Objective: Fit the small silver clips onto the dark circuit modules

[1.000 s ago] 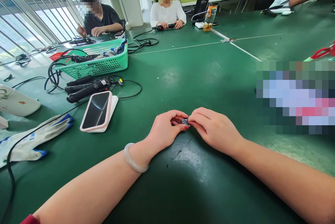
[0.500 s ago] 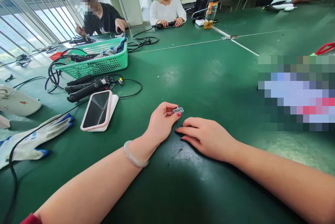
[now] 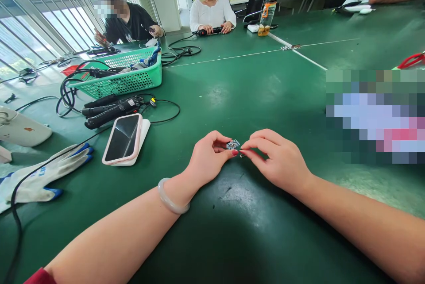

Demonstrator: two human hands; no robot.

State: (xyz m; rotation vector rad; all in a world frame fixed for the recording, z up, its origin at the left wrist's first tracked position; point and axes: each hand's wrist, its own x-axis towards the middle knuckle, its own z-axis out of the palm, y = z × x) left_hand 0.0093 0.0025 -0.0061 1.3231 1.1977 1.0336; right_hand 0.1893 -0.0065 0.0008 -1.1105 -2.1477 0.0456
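Observation:
Between the thumb and fingers of my left hand [image 3: 208, 155] is a small flat piece with a blue, white and black pattern [image 3: 233, 144]; its kind is too small to make out. A pale bangle [image 3: 172, 197] circles the left wrist. Just to the right, my right hand [image 3: 282, 158] pinches a tiny thin light-edged piece [image 3: 242, 155] between thumb and forefinger. Its fingertips are close beside the patterned piece, and whether they touch it I cannot tell. Both hands are low over the green table [image 3: 229, 102].
On the left lie a phone [image 3: 124, 138], black corded hair straighteners [image 3: 113, 111], a work glove [image 3: 46, 173] and a green basket [image 3: 133, 79]. A bottle [image 3: 267, 17] stands farther back. Several people sit around the table. A blurred-out patch covers the right side.
My right hand has risen slightly and shifted right, its fingers now pinching a tiny piece. My left hand has moved a little right with the patterned piece.

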